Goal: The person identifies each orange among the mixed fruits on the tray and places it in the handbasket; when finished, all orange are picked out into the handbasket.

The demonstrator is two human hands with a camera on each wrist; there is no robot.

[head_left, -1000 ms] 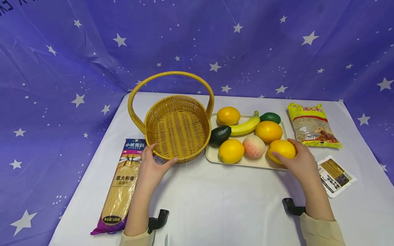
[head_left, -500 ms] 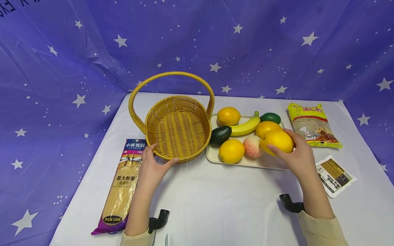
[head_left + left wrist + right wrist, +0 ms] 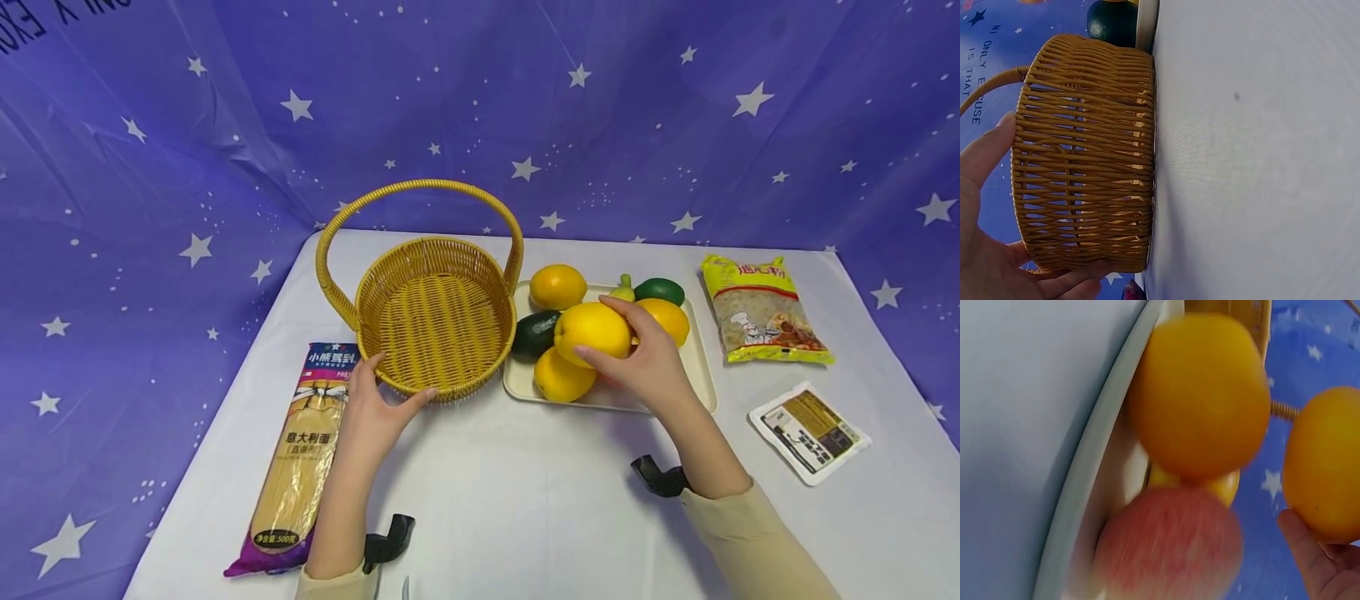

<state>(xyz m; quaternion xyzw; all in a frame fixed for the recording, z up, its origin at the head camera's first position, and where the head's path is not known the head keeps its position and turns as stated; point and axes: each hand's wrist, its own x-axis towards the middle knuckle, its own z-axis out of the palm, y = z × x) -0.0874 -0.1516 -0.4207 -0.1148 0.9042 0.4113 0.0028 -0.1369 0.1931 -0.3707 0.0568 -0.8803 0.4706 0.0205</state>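
My left hand (image 3: 375,417) holds the near rim of the yellow wicker basket (image 3: 442,325), thumb and fingers spread along its side. The basket has a tall arched handle and nothing inside. My right hand (image 3: 651,358) grips a yellow lemon (image 3: 592,332), raised over the cream tray (image 3: 702,379). In the right wrist view the held lemon stands apart from another lemon (image 3: 1200,394) and a peach (image 3: 1169,550) in the tray. The head view shows that peach mostly hidden under the right hand, with the banana (image 3: 622,290) largely covered too.
Also at the tray are a dark avocado (image 3: 536,335), a green fruit (image 3: 660,290) and two orange-yellow fruits, one at back left (image 3: 558,286). Spaghetti (image 3: 300,450) lies left of the basket. A pasta bag (image 3: 765,312) and white packet (image 3: 812,432) lie at right.
My right hand has lifted the lemon from the tray's right end and carried it left over the other fruit. The left hand stays at the basket rim.
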